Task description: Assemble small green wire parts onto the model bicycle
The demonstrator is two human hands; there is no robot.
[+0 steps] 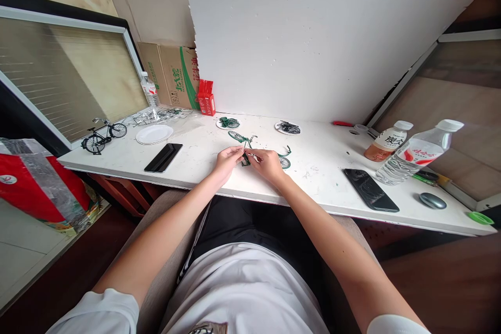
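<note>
A green model bicycle [246, 141] is at the front middle of the table, its handlebar and one spoked wheel showing beyond my fingers. My left hand [229, 159] pinches it from the left, fingers closed. From the other side my right hand [267, 163] also closes on it, fingertips almost meeting the left ones. A tiny light-coloured bit shows by the right fingers, too small to name. Another spoked wheel [285, 162] with a green curved piece above it shows just right of my right hand; whether it joins the bicycle is hidden.
Small plates of green parts [228, 123] and black parts [288, 128] lie behind. Leftward are a phone [163, 157], white plates [154, 134] and a black model bicycle [102, 136]. Bottles [419, 152], another phone [370, 189] and a mouse [432, 200] are at right.
</note>
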